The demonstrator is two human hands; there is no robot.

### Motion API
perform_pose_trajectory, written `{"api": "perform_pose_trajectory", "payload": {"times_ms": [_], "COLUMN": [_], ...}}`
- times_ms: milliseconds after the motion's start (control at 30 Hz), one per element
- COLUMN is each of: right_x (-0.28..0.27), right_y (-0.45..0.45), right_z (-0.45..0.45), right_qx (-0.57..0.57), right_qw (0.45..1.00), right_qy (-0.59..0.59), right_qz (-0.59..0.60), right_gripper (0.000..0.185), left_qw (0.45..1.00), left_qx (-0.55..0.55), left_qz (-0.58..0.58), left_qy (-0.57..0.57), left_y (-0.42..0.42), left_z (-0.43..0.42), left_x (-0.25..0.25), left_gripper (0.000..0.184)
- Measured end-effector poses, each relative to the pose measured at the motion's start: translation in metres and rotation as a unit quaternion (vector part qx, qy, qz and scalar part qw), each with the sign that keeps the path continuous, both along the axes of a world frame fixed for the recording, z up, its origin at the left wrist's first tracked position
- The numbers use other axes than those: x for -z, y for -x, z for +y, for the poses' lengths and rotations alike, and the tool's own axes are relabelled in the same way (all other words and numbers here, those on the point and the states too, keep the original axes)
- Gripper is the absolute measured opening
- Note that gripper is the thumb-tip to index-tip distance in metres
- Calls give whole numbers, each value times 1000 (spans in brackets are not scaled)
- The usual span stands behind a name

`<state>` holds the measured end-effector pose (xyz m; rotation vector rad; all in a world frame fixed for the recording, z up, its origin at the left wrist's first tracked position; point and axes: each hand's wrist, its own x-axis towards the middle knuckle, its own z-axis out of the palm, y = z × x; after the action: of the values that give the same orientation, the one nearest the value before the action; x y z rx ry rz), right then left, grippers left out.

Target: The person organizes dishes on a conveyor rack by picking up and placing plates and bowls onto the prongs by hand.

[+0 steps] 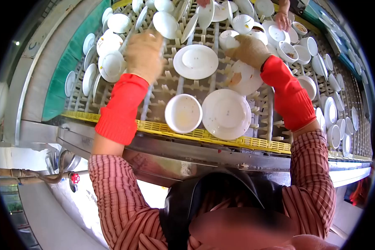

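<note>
Both my hands wear tan gloves with red cuffs. My left hand [146, 55] is smeared by motion over the pegged conveyor rack [159, 89]. Its fingertips are close to a tilted white plate [166, 24]; whether they touch it I cannot make out. My right hand [250, 51] has its fingers closed at the side of a small white bowl [228, 38]. Below that hand, a plate with brown food scraps [243, 79] leans on the pegs. Between my hands lies an oval white dish [206, 68]. Nearer me are a white bowl [183, 113] and a round plate [226, 114].
Plates stand in the rack at left [111, 66]. Stacked dishes, some with food scraps [288, 51], crowd the right side, where another person's hand [282, 21] touches a plate. A yellow edge strip [254, 142] borders my side, and a green curtain [62, 85] hangs at left.
</note>
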<state>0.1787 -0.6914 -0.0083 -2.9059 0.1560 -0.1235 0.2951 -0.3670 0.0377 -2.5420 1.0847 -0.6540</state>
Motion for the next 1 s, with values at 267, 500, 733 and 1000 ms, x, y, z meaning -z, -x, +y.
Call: {"api": "perform_pose_trajectory", "payload": {"times_ms": [267,500,733,1000], "right_x": [-9,-50,25,12], "right_y": [13,-7,7,147], "right_z": [1,28,30,-66], "right_qx": [-91,-112,-58,-12], "right_qw": [960,746,950,977], "right_qy": [-4,-536,-306,2], "right_qz": [-264,-379,-24,-214], "right_gripper": [71,66,59,64], "left_qw": [980,982,954,930], "left_qx": [169,-60,-162,78], "left_qz": [105,167,184,326], "left_qy": [-17,66,170,154], "left_y": [26,26,39,180], "left_z": [-50,-46,14,26], "left_x": [62,26,-14,-20], "left_gripper": [71,37,63,73]}}
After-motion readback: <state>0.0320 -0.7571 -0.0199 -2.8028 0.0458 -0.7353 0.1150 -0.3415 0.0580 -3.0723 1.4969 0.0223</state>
